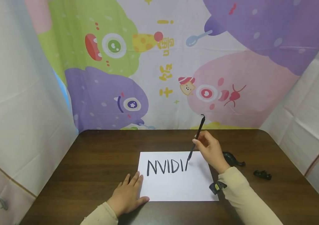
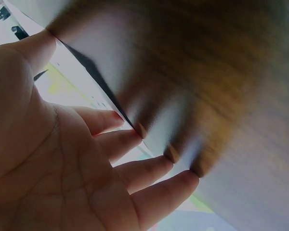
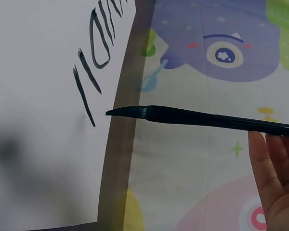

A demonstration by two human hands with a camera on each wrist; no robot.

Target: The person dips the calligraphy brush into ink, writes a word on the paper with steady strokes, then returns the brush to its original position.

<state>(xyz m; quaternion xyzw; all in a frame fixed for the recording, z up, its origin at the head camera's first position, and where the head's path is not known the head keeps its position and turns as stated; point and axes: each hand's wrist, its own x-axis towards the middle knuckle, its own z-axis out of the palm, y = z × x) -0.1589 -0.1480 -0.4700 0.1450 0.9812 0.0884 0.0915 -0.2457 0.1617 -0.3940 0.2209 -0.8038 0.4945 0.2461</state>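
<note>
A sheet of white paper (image 1: 173, 189) lies on the brown table, bearing black brush strokes that read "NVIDI" and one slanted stroke after it. My right hand (image 1: 211, 150) pinches a black writing brush (image 1: 198, 132) by its handle over the upper right part of the sheet. In the right wrist view the dark, pointed tip of the brush (image 3: 183, 118) appears just off the last stroke. At the sheet's left edge my left hand (image 1: 128, 192) rests flat with spread fingers; the left wrist view shows its palm and its fingertips (image 2: 185, 180) touching the surface.
Right of the paper, partly behind my right wrist, sits a glossy black dish-like object (image 1: 232, 159). Further right is a small black brush rest (image 1: 262, 175). A cartoon-printed curtain (image 1: 170, 115) hangs behind the far edge of the table (image 1: 106, 156), with white cloth at both sides.
</note>
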